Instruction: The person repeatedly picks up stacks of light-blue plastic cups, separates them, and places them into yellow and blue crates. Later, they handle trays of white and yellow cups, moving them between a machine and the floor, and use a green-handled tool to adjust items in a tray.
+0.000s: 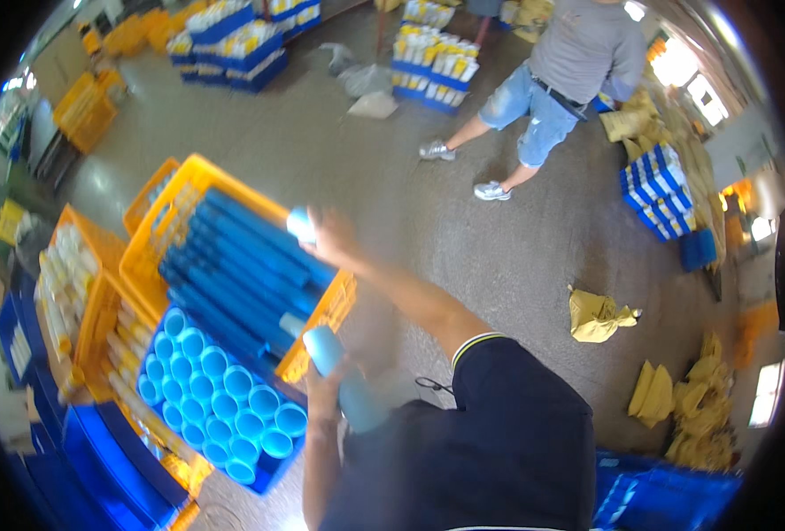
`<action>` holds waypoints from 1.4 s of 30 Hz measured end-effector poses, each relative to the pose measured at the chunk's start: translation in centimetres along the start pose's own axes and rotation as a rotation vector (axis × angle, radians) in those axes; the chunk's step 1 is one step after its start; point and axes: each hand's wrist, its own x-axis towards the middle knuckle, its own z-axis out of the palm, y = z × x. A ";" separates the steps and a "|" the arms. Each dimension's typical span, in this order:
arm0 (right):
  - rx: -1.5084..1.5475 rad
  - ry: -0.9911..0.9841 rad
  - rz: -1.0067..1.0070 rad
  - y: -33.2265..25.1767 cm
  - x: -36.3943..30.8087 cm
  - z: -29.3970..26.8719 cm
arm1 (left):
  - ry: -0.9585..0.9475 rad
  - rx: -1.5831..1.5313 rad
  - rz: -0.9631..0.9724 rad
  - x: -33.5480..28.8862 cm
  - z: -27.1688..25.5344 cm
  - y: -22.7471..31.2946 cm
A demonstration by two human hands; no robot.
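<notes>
My left hand [325,389] is closed around a light blue tube [323,349], held upright close to my body; motion blurs its lower part. Farther out, my right hand [332,237] grips a short pale blue piece [301,225] over the right rim of an orange crate [199,170]. Whether that piece is a cap or a tube's end cannot be made out. Long dark blue tubes [242,257] lie side by side in the crate. A blue box [273,473] in front of it holds several light blue tubes [224,405] standing with open ends up.
Orange crates [100,332] with white and yellow tubes stand at left, beside blue bins [109,451]. A person [569,71] stands ahead on the grey floor. Yellow sacks [598,314] lie at right. Blue boxes of white-and-yellow items [435,66] stand farther back.
</notes>
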 end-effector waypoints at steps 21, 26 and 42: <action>1.856 -0.557 0.551 -9.1 -7.5 -13.5 | -0.172 -0.050 0.169 -1.6 1.5 5.0; 1.914 -0.365 0.484 -10.1 -8.8 -16.6 | 0.053 0.496 0.320 -5.1 4.4 4.8; 2.198 -0.039 0.905 -1.3 -1.3 -15.4 | 0.017 0.214 0.315 -2.6 2.0 3.6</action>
